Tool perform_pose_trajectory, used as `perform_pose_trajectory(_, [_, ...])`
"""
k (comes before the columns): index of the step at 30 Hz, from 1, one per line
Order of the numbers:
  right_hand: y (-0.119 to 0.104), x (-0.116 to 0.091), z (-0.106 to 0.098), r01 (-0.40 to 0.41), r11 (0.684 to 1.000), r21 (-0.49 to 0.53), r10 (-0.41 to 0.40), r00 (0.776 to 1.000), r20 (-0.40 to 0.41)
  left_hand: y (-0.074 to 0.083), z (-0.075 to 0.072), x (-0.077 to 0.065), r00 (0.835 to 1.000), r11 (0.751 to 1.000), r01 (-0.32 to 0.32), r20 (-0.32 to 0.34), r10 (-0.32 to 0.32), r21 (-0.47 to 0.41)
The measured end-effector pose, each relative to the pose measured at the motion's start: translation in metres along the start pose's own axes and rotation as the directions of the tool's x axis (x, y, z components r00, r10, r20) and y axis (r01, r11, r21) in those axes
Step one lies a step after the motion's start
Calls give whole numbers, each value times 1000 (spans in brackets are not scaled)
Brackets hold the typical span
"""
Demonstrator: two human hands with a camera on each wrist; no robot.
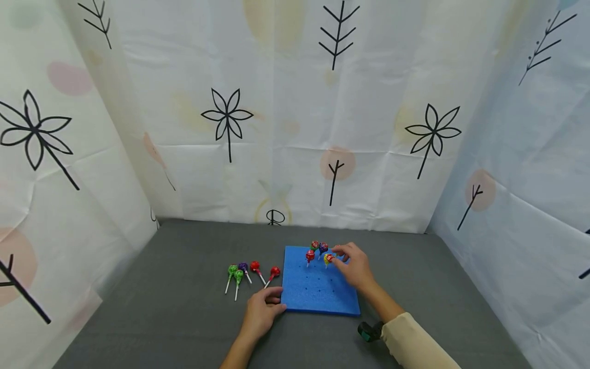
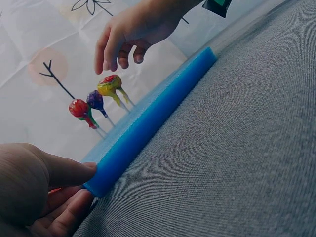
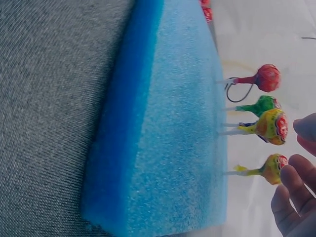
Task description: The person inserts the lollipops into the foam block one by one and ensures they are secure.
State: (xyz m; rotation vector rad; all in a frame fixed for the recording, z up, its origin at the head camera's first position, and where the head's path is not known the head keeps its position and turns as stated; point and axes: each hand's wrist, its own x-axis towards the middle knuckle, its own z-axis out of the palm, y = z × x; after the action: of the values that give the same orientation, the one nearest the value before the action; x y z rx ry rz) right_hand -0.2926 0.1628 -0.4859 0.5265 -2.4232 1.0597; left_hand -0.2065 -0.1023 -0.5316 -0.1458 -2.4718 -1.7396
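- Blue foam board [image 1: 318, 300] lay flat on the grey table [image 1: 161, 318], five lollipops upright in its far part: red [image 1: 310, 254], green [image 1: 314, 245], purple [image 1: 323, 247] and two yellow lollipops [image 3: 274, 169], clearly separate only in the right-wrist view.
- Only the head view showed the whole loose group left of the board: two green lollipops [image 1: 238, 275], one purple lollipop [image 1: 243, 266], two red lollipops [image 1: 255, 266].
- From the right wrist, a yellow head mostly hid the standing purple one, and the frame edge cut off the right hand [image 1: 355, 265].
- Left hand [image 1: 261, 312] pinched the board's near left corner, thumb on top.
- Right hand hovered beside the yellow lollipops, fingers parted and loosely bent, gripping nothing; fingertip contact was unclear.
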Motion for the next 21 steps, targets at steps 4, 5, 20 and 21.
perform_pose_trajectory(4, [1,-1,-4,-14,998,56,16,999,-34,-1,0,0,1000,1000,2,-3,-2,-2])
perform_pose_trajectory(5, [1,-1,-5,-16,998,67,19,999,-42,-2,0,0,1000,1000,2,-4,-2,-2])
perform_pose_trajectory(20, [15,-20,-12,-254,942,218,276,959,-73,0,1,-1,1000,1000,8,-7,-8,-3])
perform_pose_trajectory(21, [16,-21,-12,-282,928,243,306,950,-67,1,1,-1,1000,1000,9,-6,-9,0])
